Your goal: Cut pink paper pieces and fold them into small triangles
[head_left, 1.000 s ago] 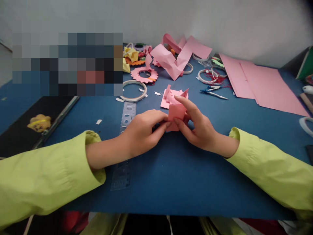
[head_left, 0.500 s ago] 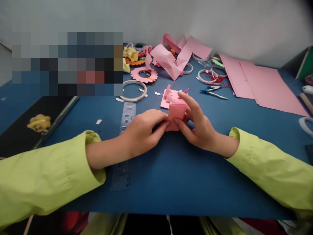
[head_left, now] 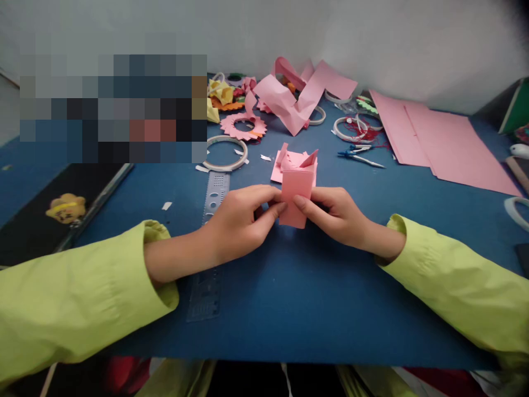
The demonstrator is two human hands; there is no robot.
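A small folded pink paper piece (head_left: pixel 296 194) is held upright over the blue table (head_left: pixel 297 298), between both hands. My left hand (head_left: pixel 242 220) pinches its left edge with thumb and forefinger. My right hand (head_left: pixel 336 216) pinches its right edge, fingers curled. Both arms wear yellow-green sleeves. Just behind the piece lies a small heap of cut pink paper scraps (head_left: pixel 289 162). A clear plastic ruler (head_left: pixel 211 220) runs under my left wrist.
Farther back lie crumpled pink paper strips (head_left: pixel 297 94), a pink spiky paper ring (head_left: pixel 243 125), tape rings (head_left: pixel 225 153), a pair of compasses (head_left: pixel 360 157) and large pink sheets (head_left: pixel 442 140). A black board with a yellow figure (head_left: pixel 61 209) lies at the left.
My right hand's forefinger came off the top of the pink piece and dropped to its right edge. The piece now stands taller and unfolded a little. My left hand kept its pinch.
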